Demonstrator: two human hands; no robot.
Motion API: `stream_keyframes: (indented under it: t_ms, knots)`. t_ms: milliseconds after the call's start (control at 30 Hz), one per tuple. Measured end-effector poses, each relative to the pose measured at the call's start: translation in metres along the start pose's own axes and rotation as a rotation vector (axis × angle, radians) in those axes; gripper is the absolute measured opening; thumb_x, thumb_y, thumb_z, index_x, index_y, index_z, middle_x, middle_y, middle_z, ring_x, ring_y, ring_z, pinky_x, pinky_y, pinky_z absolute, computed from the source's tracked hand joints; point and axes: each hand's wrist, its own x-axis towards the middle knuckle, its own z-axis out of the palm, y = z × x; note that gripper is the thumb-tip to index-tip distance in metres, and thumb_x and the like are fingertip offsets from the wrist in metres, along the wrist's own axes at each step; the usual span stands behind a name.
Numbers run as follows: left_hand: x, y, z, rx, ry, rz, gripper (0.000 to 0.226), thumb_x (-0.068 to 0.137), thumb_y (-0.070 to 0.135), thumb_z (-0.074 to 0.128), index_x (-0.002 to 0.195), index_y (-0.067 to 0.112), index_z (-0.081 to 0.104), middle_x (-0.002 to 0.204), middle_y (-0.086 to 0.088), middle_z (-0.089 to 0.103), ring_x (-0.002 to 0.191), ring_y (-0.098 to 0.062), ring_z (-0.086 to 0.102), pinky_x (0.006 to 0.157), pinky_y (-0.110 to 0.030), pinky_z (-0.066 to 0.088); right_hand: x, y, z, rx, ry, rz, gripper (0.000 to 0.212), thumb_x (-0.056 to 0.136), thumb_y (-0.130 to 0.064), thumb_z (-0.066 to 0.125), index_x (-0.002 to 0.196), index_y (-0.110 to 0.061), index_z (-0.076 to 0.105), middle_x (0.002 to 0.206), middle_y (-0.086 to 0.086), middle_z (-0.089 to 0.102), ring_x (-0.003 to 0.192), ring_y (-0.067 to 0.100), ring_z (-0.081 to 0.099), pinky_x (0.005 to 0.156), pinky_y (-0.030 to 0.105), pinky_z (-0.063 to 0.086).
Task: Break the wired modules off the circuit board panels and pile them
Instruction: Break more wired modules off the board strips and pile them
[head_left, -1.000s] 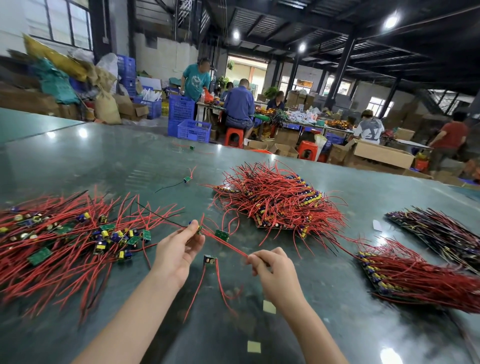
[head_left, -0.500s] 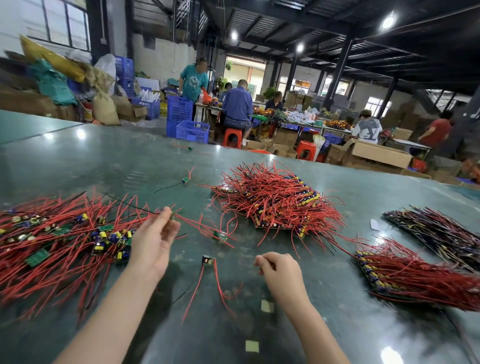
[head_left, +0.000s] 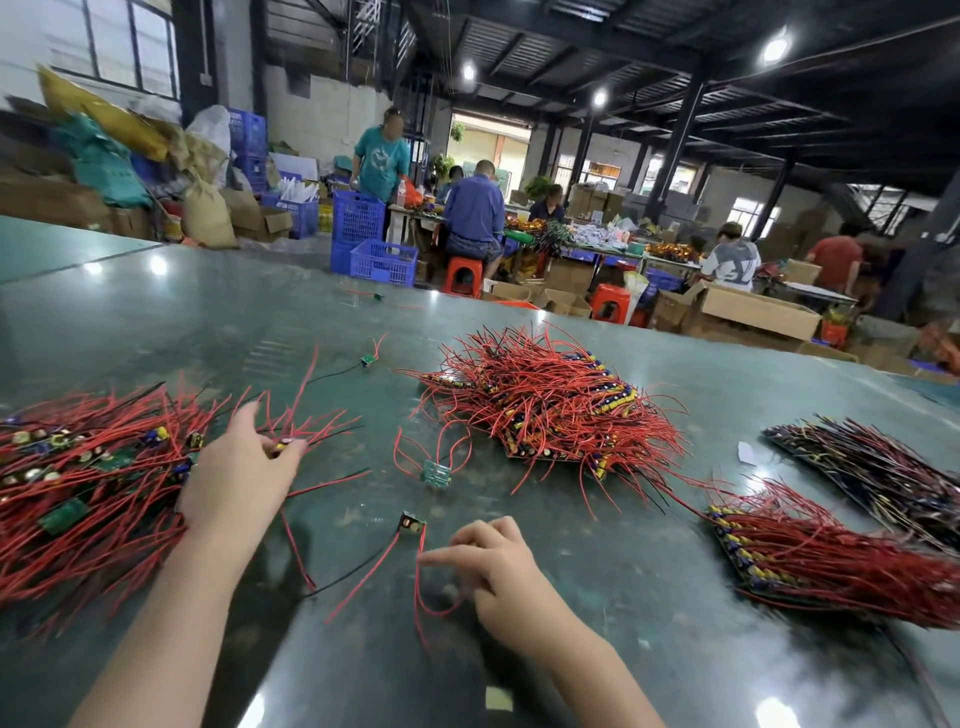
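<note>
My left hand (head_left: 236, 483) reaches over the right edge of the pile of broken-off modules (head_left: 78, 467), a tangle of red wires and small green boards. A wired module (head_left: 281, 445) sits at its fingertips, pinched, its red wires fanning up and right. My right hand (head_left: 498, 569) rests on the table; its stretched index finger touches the red wire of a loose module (head_left: 410, 522), the other fingers are curled, and the thumb is hidden. Another loose green module (head_left: 435, 474) lies between my hands and the centre panel stack (head_left: 545, 405).
A second wired panel stack (head_left: 831, 561) lies at the right, with a darker one (head_left: 872, 467) behind it. Stray modules (head_left: 369, 360) lie farther back on the green table (head_left: 597, 623). A paper scrap (head_left: 498, 696) is near my right forearm. People work at benches beyond.
My left hand has carried the module leftward to the pile's edge. My right hand let go of the shared wires, dropped to the table and stretched its index finger to the loose module's wire.
</note>
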Motion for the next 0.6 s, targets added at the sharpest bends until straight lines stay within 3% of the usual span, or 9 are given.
stream_keyframes:
  t_ms: [67,133,167,267,333,467,533,600]
  knots:
    - [-0.003,-0.002,-0.001,0.219,0.175,0.059,0.062,0.075,0.024,0.075,0.13,0.01,0.05,0.123,-0.019,0.057,0.116,-0.04,0.04,0.09,-0.048,0.036,0.0,0.002,-0.001,-0.053,-0.038,-0.01,0.03,0.091,-0.019,0.057,0.114,-0.035,0.067,0.108,-0.005,0.054,0.1,0.013,0.031,0.095,0.015,0.027]
    - [-0.005,0.001,0.007,0.169,0.268,0.281,0.055,0.07,0.007,0.074,0.122,0.006,0.057,0.121,-0.022,0.055,0.111,-0.042,0.04,0.091,-0.049,0.035,0.0,0.003,-0.002,-0.078,-0.037,-0.008,0.026,0.091,-0.023,0.056,0.11,-0.035,0.069,0.107,-0.005,0.054,0.101,0.015,0.033,0.094,0.016,0.028]
    - [-0.007,0.005,0.011,0.119,0.219,0.422,0.05,0.07,0.0,0.072,0.118,0.005,0.06,0.117,-0.022,0.057,0.108,-0.041,0.044,0.094,-0.047,0.034,0.0,0.002,-0.003,-0.074,-0.031,-0.001,0.03,0.09,-0.018,0.055,0.11,-0.035,0.069,0.106,-0.005,0.055,0.102,0.016,0.034,0.094,0.016,0.029]
    - [-0.026,0.018,0.028,-0.023,-0.304,0.688,0.04,0.079,0.002,0.066,0.118,0.011,0.064,0.12,-0.008,0.061,0.115,-0.026,0.051,0.103,-0.03,0.031,0.001,0.002,-0.003,-0.083,0.004,0.026,0.053,0.076,-0.001,0.042,0.111,-0.03,0.069,0.108,-0.004,0.058,0.104,0.018,0.036,0.095,0.019,0.03]
    - [-0.042,0.02,0.048,0.066,-0.512,0.784,0.036,0.086,0.016,0.061,0.122,0.021,0.062,0.123,0.002,0.059,0.118,-0.017,0.05,0.104,-0.025,0.033,0.001,0.005,-0.004,-0.1,0.033,0.042,0.058,0.072,0.003,0.04,0.111,-0.028,0.069,0.108,-0.004,0.06,0.104,0.019,0.037,0.095,0.02,0.031]
    - [-0.061,0.024,0.069,0.232,-0.532,0.728,0.027,0.09,0.02,0.055,0.114,0.026,0.064,0.117,0.006,0.059,0.114,-0.016,0.051,0.094,-0.027,0.04,0.001,0.005,-0.006,-0.009,0.106,0.04,0.057,0.075,0.011,0.04,0.103,-0.027,0.072,0.094,-0.01,0.062,0.097,0.016,0.041,0.087,0.014,0.033]
    - [-0.063,0.028,0.07,0.123,-0.514,0.678,0.023,0.088,0.013,0.059,0.107,0.021,0.068,0.11,0.002,0.063,0.107,-0.016,0.056,0.089,-0.022,0.039,0.004,-0.001,-0.01,0.242,0.198,0.094,0.057,0.078,0.014,0.042,0.094,-0.031,0.073,0.081,-0.018,0.062,0.09,0.007,0.05,0.08,0.009,0.036]
    - [-0.064,0.033,0.067,-0.114,-0.486,0.528,0.018,0.084,0.005,0.063,0.098,0.015,0.071,0.099,0.0,0.068,0.097,-0.016,0.062,0.081,-0.015,0.041,0.006,-0.001,-0.019,0.566,0.364,0.206,0.053,0.084,0.016,0.045,0.09,-0.03,0.07,0.073,-0.015,0.065,0.075,-0.003,0.057,0.072,0.009,0.041]
